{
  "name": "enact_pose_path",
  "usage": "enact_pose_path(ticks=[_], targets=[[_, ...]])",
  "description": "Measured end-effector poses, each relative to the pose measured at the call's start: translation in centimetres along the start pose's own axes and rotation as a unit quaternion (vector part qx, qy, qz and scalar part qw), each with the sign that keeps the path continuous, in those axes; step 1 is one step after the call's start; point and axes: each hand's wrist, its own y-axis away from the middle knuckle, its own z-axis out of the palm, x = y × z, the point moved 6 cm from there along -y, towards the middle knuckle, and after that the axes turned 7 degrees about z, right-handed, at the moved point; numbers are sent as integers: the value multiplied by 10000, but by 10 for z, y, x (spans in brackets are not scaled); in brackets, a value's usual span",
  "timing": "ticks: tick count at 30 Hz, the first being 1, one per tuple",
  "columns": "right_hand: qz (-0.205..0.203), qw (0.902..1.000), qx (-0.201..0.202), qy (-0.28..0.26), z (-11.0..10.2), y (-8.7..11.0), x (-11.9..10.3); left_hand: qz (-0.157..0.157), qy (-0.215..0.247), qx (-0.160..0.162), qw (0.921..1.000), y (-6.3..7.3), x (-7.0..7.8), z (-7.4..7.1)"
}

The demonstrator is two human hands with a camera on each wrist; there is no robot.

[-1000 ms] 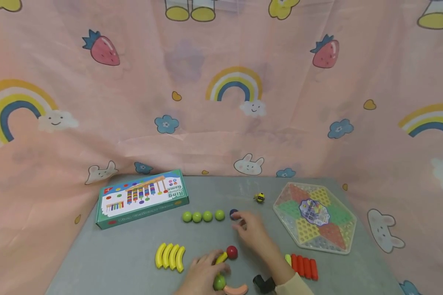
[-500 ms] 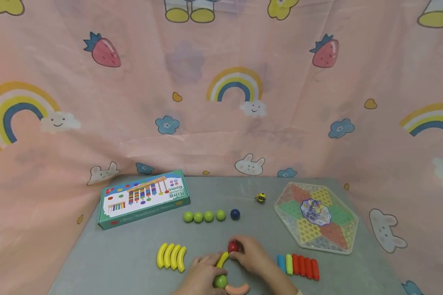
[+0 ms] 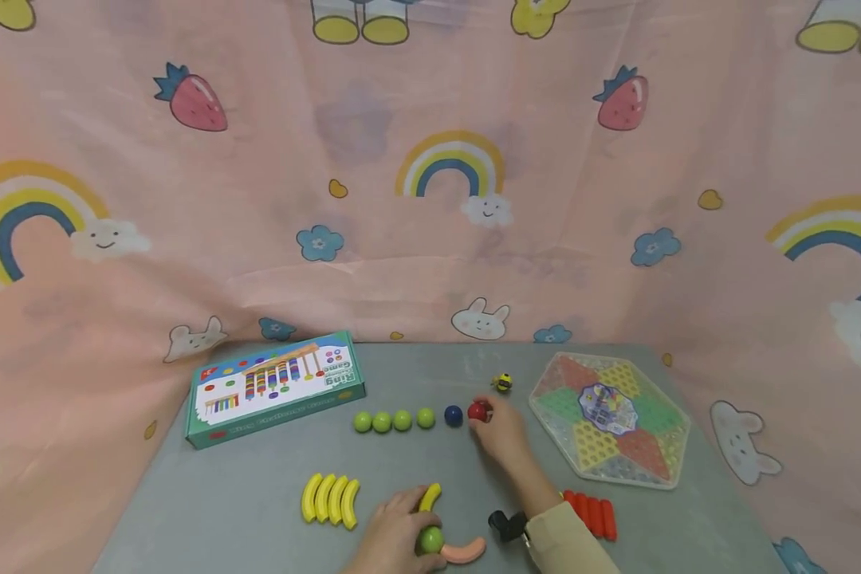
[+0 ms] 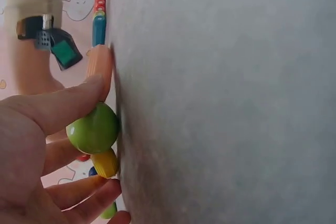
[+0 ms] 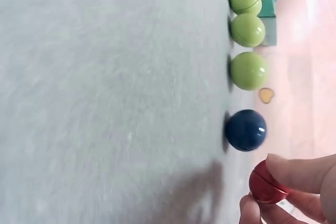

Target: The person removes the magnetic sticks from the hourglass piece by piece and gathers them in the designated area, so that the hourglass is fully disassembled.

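Note:
My right hand (image 3: 501,434) pinches a red ball (image 3: 477,411) between thumb and fingers, just right of a dark blue ball (image 3: 454,415). In the right wrist view, the thumb lies on the upper side of the red ball (image 5: 266,183). Nearer me, my left hand (image 3: 391,532) grips a green ball (image 3: 431,540), thumb on one side and fingers on the other. A yellow curved piece (image 3: 430,497) extends beyond that ball, and a peach curved piece (image 3: 465,552) adjoins its right side. In the left wrist view, the thumb overlaps the peach piece (image 4: 101,66).
Several green balls (image 3: 402,420) line up left of the blue one. Yellow curved pieces (image 3: 330,500) lie left, red sticks (image 3: 592,514) right, partly behind the right sleeve. A game box (image 3: 276,388), a bee figure (image 3: 503,383) and a hexagonal board (image 3: 610,418) stand farther back.
My right hand first left the blue ball, then took the red ball from beside the yellow curved piece and carried it back beside the blue ball. The left hand stays at the green ball.

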Motion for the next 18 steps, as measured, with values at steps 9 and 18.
enact_pose_path(ticks=[9, 18], targets=[[139, 9996, -173, 145, 14, -13, 5, 20, 674, -528, 9963, 2, -5, -6], [-70, 9989, -312, 345, 0, 24, 1, -12, 508, -386, 9980, -4, -9, 1]])
